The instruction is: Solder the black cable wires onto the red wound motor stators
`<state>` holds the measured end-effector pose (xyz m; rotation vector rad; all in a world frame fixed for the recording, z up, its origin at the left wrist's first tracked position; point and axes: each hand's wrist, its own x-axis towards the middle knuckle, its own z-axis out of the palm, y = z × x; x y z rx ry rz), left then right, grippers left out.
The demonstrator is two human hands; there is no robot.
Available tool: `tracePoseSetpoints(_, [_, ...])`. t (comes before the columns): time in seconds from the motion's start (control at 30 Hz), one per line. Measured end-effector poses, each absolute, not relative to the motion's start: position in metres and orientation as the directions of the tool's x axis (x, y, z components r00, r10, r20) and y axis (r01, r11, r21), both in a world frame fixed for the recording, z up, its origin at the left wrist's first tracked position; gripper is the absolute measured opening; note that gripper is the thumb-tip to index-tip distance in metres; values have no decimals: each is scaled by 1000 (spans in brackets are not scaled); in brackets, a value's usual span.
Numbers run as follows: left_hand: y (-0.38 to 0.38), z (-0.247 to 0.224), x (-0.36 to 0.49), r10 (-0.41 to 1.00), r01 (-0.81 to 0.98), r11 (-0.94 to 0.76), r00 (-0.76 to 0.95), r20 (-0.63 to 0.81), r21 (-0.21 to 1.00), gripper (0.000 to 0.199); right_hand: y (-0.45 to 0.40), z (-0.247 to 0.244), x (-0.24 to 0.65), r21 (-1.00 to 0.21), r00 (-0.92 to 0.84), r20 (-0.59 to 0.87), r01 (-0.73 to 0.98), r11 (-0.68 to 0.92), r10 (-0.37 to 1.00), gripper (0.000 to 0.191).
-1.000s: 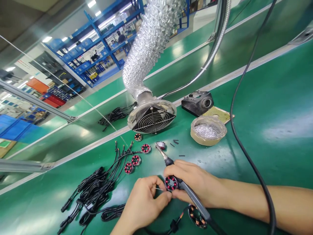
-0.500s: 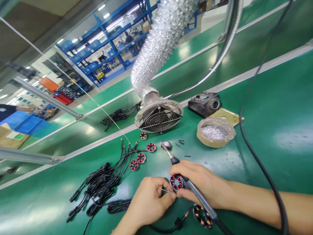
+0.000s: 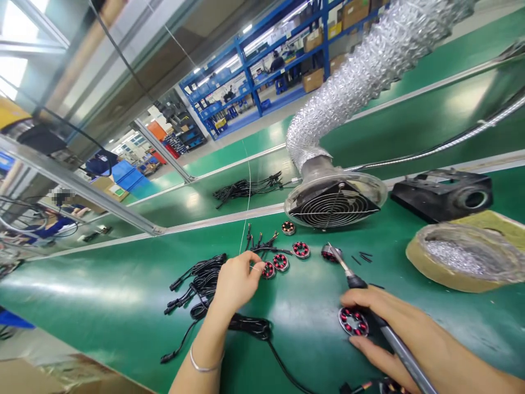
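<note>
My right hand is closed around a soldering iron and also pinches a small motor stator with red coils between thumb and finger. The iron's tip points forward, over another stator on the bench. My left hand is pinched on a thin solder wire that hangs from above. Its fingertips are beside a red-coiled stator; whether they touch it I cannot tell. More stators lie to its right. Black cables lie to its left, partly behind the forearm.
A fume extractor hood on a foil duct stands behind the stators. On the right are a tub of silvery scraps and a black iron stand. A metal rail runs along the bench's back.
My left hand has moved away from the stator in my right hand, left and forward to the stators on the bench. My right hand keeps the iron and stator. The view has shifted left.
</note>
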<state>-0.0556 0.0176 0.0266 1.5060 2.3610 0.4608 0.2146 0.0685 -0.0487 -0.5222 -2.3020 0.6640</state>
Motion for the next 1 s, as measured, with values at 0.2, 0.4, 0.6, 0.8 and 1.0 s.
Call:
tracePoseSetpoints(0.2, [16,33,-82,937,761,346,-307,-164,549,18,70,-45,212,-539,-687,523,192,820,505,33])
tracePoseSetpoints(0.4, [-3,58,-131,948,605,284,-293,-123,744,34,70,-45,210,-541,-671,545,176,822,502,32])
tracePoseSetpoints(0.6, [-16,61,-160,934,499,255,-347,-79,828,60,70,-50,213,-545,-672,540,179,819,507,34])
tracePoseSetpoints(0.8, [5,42,-129,963,589,233,-252,-98,774,53,71,-54,214,-530,-689,517,209,822,508,32])
tracePoseSetpoints(1.0, [28,12,-91,950,758,296,-296,-98,581,21,71,-53,215,-482,-691,537,220,848,484,30])
